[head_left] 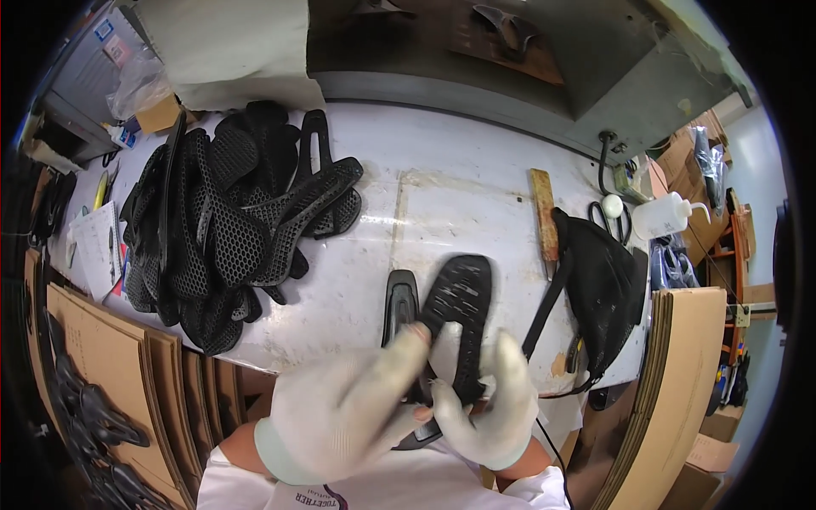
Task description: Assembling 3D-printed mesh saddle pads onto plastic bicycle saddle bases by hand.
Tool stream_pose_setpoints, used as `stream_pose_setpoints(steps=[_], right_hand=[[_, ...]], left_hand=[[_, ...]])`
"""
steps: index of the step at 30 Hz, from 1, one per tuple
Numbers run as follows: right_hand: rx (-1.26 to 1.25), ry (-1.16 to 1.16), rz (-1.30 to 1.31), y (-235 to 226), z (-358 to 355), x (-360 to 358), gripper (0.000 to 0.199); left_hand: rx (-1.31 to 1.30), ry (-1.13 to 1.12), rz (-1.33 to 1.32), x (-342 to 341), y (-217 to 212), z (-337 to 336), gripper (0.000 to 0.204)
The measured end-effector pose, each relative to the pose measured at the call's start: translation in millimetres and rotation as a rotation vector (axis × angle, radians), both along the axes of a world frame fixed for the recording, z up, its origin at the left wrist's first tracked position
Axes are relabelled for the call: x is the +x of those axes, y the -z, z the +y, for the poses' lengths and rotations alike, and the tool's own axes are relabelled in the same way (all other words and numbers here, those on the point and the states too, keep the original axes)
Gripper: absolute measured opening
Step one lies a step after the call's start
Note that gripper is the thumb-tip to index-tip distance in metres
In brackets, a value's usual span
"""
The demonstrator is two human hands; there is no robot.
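Note:
Both of my hands wear white gloves and meet at the near edge of a white workbench [459, 195]. My left hand [340, 408] and my right hand [489, 399] together grip a black perforated saddle pad [459, 314], which points away from me. Right beside it on the left lies a narrow glossy black saddle shell [399, 302], its near end hidden under my left hand. I cannot tell which hand touches the shell.
A heap of black mesh saddle pads [229, 221] fills the bench's left side. On the right lie a black saddle with straps [599, 285], a wooden block [544, 212], scissors [614, 219] and a white squeeze bottle [667, 214]. Cardboard sheets [671, 382] lean at both sides.

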State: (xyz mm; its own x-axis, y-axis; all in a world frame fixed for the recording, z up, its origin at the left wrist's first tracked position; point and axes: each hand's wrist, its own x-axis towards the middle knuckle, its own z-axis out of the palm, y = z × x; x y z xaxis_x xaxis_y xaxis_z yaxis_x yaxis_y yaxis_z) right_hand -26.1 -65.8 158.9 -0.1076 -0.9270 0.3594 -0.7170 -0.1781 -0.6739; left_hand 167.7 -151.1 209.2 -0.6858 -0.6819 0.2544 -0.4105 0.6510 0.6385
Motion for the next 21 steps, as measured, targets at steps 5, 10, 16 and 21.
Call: stream_pose_setpoints(steps=[5,10,16,21], right_hand=[[0.344,-0.138,0.213,-1.2,-20.1,-13.7,0.061],[0.360,-0.195,0.271,31.9,-24.8,-21.6,0.055],[0.344,-0.204,0.258,48.3,-30.9,-22.8,0.053],[0.404,-0.226,0.243,49.1,-32.0,-22.2,0.053]], left_hand=[[0.267,-0.104,-0.299,13.6,43.5,-13.3,0.074],[0.324,-0.109,-0.246,14.7,79.3,-4.7,0.060],[0.346,-0.145,-0.164,7.5,94.8,-11.2,0.062],[0.360,-0.138,-0.180,8.6,98.6,-12.5,0.061]])
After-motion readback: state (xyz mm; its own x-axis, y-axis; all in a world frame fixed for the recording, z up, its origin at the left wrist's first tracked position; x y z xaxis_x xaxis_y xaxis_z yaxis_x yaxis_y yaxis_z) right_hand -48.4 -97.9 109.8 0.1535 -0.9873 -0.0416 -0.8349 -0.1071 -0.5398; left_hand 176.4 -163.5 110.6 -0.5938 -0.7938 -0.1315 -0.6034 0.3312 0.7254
